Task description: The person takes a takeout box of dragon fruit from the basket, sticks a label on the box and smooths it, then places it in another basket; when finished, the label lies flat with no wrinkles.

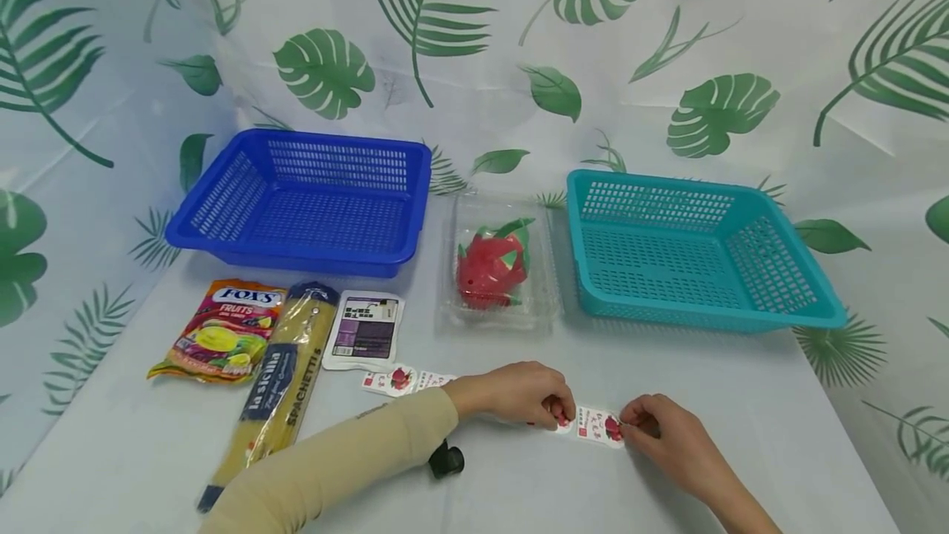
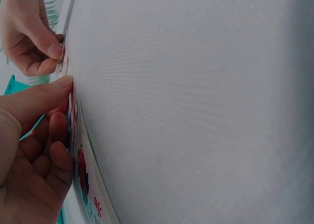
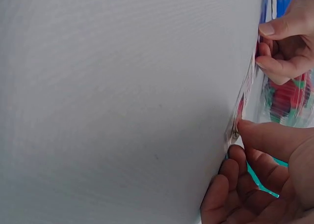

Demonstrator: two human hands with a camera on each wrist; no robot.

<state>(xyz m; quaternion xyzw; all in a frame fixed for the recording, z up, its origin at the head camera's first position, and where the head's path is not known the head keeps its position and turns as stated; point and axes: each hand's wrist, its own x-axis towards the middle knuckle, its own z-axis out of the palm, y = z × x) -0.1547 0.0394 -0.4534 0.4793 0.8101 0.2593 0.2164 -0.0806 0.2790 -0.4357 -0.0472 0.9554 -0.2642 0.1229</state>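
Note:
A strip of white labels [image 1: 593, 425], printed with red dragon fruit and red characters, lies along the table and passes under the left forearm. My left hand [image 1: 522, 394] holds the strip partway along with thumb and curled fingers. At the strip's right end, my right hand [image 1: 670, 439] pinches the edge of the last label between thumb and finger. Both hands are close together in the left wrist view, where a printed label [image 2: 83, 172] shows below the left fingers. A red dragon fruit [image 1: 493, 266] with green leaf tips sits in a clear plastic box [image 1: 544, 295] behind the hands.
A blue basket [image 1: 311, 258] stands back left and a teal basket [image 1: 689, 316] back right. Left of the strip lie a spaghetti pack [image 1: 285, 386], a Fox's candy bag [image 1: 222, 332] and a white-and-purple packet [image 1: 363, 330]. A small black object [image 1: 446, 461] is by the left forearm.

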